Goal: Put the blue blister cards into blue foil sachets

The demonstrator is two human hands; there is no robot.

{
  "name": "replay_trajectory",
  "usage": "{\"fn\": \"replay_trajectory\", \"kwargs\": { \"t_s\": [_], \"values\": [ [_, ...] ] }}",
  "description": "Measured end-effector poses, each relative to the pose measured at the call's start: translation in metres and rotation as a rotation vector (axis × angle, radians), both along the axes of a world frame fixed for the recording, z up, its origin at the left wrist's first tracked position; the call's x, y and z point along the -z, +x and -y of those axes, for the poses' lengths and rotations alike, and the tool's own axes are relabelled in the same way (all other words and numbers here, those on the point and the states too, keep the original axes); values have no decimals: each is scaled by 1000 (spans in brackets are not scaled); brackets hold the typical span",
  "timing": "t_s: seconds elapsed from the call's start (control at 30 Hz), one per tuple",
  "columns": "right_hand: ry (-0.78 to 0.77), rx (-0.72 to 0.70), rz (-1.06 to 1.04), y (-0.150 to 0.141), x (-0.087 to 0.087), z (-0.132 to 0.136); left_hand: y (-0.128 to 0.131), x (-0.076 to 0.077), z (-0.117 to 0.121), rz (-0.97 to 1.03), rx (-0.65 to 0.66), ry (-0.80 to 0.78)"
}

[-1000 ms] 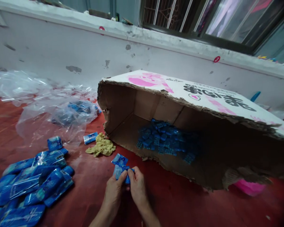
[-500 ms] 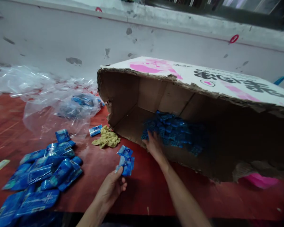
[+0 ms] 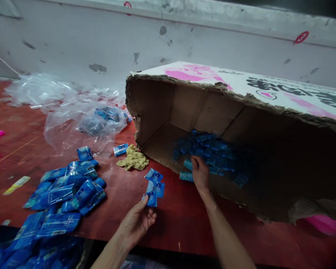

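Blue packets [image 3: 154, 186] in left hand [image 3: 138, 220], right hand [image 3: 200, 173] outstretched inside cardboard box [image 3: 162, 104]

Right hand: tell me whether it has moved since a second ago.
Yes. The right hand left the left hand and reached into the cardboard box, onto the blue packets.

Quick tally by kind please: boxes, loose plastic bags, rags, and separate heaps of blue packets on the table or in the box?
Cardboard box, lying on its side: 1
Clear plastic bags, crumpled together, roughly: 2
Yellow rag: 1
Heaps of blue packets: 2, one on the red table, one inside the box
Total: 6
Left hand holds a few packets; right hand reaches the box heap.
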State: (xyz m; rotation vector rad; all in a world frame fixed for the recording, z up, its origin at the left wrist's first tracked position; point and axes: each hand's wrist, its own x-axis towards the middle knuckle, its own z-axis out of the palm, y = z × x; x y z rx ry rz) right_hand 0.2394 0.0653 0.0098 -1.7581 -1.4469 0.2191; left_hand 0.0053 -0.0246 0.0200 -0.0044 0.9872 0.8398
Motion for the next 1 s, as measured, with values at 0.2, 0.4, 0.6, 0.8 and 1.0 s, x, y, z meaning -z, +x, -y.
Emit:
{"fn": "replay_trajectory", "kwargs": {
  "t_s": [0.2,0.4,0.6,0.8,1.0],
  "values": [
    [43,-25,-112,-13,-4,24,-2,2,3,9,-12,-54],
    [60,-142,-193,-50,0,77,-4,6,1,-8,13,-6],
    [-23,-244,-145,-65,10,74,-1,2,4,-9,40,-12],
    [-112,-258,-379,-78,-15,92,-6,4,7,14,46,-12],
    [-343,-455,-860,-103,-19,110,-5,4,7,3,48,48]
  ]
}}
